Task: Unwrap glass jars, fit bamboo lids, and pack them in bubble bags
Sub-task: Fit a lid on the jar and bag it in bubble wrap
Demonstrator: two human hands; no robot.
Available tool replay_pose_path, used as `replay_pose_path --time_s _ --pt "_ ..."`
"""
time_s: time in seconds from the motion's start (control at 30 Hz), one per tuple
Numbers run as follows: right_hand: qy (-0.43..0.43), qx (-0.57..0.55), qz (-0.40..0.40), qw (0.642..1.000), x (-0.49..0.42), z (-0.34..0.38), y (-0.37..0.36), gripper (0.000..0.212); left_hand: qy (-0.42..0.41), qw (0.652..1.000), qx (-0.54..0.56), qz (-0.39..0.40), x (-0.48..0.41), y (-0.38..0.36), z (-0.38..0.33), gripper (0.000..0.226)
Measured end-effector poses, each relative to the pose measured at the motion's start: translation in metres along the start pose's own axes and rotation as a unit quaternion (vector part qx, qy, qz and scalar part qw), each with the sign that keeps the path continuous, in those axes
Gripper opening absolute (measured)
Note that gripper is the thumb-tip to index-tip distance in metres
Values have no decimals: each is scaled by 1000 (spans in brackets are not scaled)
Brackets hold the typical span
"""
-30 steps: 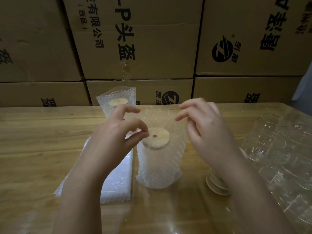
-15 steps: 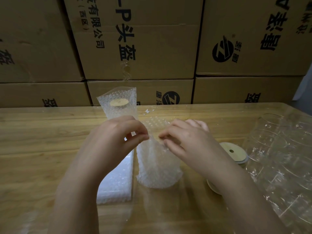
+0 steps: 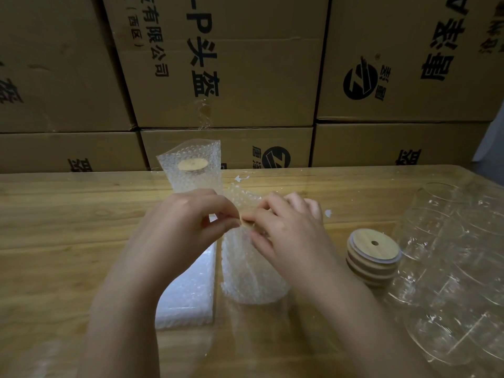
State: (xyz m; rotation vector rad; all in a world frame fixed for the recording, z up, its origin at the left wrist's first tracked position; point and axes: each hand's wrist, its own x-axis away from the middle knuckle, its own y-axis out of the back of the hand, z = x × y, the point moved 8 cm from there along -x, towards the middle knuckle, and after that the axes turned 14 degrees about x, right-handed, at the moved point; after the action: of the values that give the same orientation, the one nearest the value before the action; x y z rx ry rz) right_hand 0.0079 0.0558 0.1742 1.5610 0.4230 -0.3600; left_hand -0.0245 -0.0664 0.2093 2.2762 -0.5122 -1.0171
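In the head view, the bubble bag point(image 3: 251, 274) stands upright on the wooden table point(image 3: 68, 214). The glass jar is inside it, so I only see its shape through the bubbles. The left hand point(image 3: 188, 222) and the right hand point(image 3: 286, 227) meet right over the top of this bag. Both have curled fingers and pinch the loose top of the bag. Only a tiny bit of the jar's bamboo lid point(image 3: 243, 224) peeks out between them. I think the step is closing the bag over the lidded jar. Next, the top has to be folded flat and pressed so it stays shut. Then the bag can go beside the done bag point(image 3: 191, 170), which stands behind it. Left of the bag lies a pile of flat bags point(image 3: 191, 290). Right of it sits a stack of lids point(image 3: 373, 255), and farther right are the wrapped jars point(image 3: 450, 255). One second ago the hands were apart, held the bag's mouth open, and the whole lid showed. Now they have come together, and the stack of lids, hidden by the right arm then, shows.
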Motion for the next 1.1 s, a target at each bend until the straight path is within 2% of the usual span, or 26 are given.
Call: replay_pose_path --time_s 0.1,0.2,0.33,0.5,0.87,1.0,1.1 --pt "-13 11 -14 1000 1 -8 7 36 23 1000 15 5 1 1 6 9" --pt "-48 39 -7 998 2 -30 13 20 71 996 -48 40 4 -4 17 15" --pt "-73 58 7 996 5 -51 19 16 131 986 -102 28 6 0 33 25" --pt "-71 44 -1 997 4 -58 26 16 120 988 -92 -21 4 11 29 11" --pt "-80 10 -42 996 4 -63 33 16 97 984 -113 -99 2 18 18 8" --pt "-72 -20 -31 997 4 -63 31 14 117 986 -85 -82 2 14 26 4" --pt "-58 -42 -22 997 4 -60 29 14 133 988 -63 -52 3 10 32 13"
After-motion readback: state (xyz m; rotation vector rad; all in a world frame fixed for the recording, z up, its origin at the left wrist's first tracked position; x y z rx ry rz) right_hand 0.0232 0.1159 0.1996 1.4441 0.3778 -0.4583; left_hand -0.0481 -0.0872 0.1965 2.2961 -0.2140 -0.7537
